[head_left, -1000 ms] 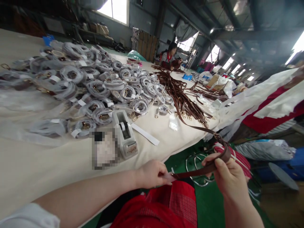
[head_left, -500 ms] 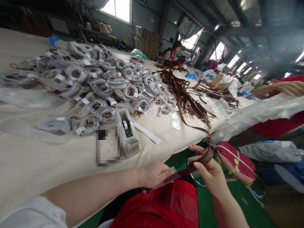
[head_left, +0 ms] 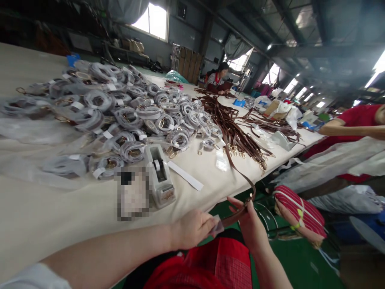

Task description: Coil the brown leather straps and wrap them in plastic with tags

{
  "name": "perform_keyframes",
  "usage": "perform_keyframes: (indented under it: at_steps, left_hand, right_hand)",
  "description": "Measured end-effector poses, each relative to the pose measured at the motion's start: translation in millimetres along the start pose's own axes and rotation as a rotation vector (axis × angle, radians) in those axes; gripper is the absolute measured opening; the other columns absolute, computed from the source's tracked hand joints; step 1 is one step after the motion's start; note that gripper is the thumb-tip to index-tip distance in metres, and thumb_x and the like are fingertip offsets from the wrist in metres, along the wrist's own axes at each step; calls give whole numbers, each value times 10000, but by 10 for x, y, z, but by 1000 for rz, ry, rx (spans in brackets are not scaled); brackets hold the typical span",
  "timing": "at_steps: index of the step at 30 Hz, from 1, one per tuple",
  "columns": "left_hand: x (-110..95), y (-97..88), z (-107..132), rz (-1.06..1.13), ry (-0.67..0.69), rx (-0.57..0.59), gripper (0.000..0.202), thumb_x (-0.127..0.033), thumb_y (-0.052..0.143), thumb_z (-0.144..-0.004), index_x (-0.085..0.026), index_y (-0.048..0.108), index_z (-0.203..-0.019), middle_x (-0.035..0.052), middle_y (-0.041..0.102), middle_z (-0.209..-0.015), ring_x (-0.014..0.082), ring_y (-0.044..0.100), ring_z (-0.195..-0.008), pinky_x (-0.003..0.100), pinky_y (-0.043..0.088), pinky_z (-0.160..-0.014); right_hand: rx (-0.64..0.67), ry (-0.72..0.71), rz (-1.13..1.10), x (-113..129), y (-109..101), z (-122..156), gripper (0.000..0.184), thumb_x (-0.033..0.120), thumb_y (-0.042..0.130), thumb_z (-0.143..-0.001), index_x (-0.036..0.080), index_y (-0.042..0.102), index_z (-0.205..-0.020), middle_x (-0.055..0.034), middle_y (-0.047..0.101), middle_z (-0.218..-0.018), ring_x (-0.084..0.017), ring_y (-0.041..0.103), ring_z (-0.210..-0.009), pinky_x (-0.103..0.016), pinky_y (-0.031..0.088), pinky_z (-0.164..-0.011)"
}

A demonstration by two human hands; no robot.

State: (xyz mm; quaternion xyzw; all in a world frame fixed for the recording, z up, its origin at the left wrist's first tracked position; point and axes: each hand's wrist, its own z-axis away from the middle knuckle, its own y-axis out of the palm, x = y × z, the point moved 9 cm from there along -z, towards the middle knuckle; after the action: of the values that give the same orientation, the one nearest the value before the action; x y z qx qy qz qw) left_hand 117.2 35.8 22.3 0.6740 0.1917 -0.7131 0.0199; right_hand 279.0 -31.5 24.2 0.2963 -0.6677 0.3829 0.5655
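Observation:
My left hand (head_left: 192,228) is closed, pinching a clear plastic sleeve (head_left: 218,225) around the end of a brown strap. That brown strap (head_left: 233,218) stretches across to my right hand (head_left: 252,224), whose thumb and fingers grip it near a small metal fitting. From there the strap rises over the table edge toward a heap of similar brown straps (head_left: 231,124) with gold clasps. Coiled straps in plastic sleeves (head_left: 126,116), banded with white paper, are piled left of them. A grey tape dispenser (head_left: 159,176) stands on the near side of the table, beside a white paper strip (head_left: 185,176).
A pixelated flat object (head_left: 134,194) lies left of the dispenser on the cream-covered table (head_left: 75,212). A red striped cushion (head_left: 299,208) is at the right, below table height. One person (head_left: 218,80) sits across the table; another person (head_left: 357,122) in red is at the right.
My right hand has slid along the strap to the metal fitting and moved a little left and down. The sleeve now covers more of the strap near my left hand. The view has shifted slightly.

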Motion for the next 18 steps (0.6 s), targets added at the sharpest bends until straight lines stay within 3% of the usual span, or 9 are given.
perform_keyframes:
  at_steps: [2,4,7,11,14,18]
  left_hand:
    - [90,60,-19,71,-46,50,409,-519,496,-917,-165,613,-750,-22,548,-575,111,507,-525,220,366,-508]
    - [241,167,-33,249,-150,117,358,-514,692,-769,-164,615,-784,-22,599,-614,123,546,-542,217,396,-503]
    - [440,353,-29,499,-302,224,462,-539,820,-590,-160,618,-762,-4,653,-658,131,583,-551,220,440,-498]
    - [523,485,-14,589,-350,340,483,-569,839,-553,-157,650,-720,6,678,-652,118,585,-507,224,471,-507]
    - [516,474,-19,637,-349,330,474,-565,840,-562,-148,671,-711,17,687,-644,126,603,-511,227,476,-511]
    - [497,432,-15,664,-381,289,461,-541,855,-557,-145,676,-710,10,689,-647,125,598,-498,231,477,-501]
  right_hand:
    - [-15,111,-139,-113,-59,8,512,570,393,-962,232,775,-925,-87,766,-862,-235,698,-806,-378,553,-731]
    - [-25,157,-227,-130,-132,50,456,569,501,-922,209,777,-885,-69,743,-760,-195,666,-679,-317,540,-641]
    - [-107,160,-409,-93,-346,119,340,537,677,-825,215,779,-865,-52,740,-767,-176,654,-691,-283,540,-650]
    - [-88,142,-511,-61,-513,124,334,528,799,-698,222,784,-830,-66,748,-808,-200,665,-718,-302,554,-658]
    - [-22,117,-489,-28,-439,115,343,541,768,-727,224,791,-857,-66,731,-761,-201,651,-685,-303,543,-615]
    - [4,89,-383,45,-175,175,330,535,664,-833,243,792,-922,-53,725,-809,-189,633,-716,-295,531,-654]
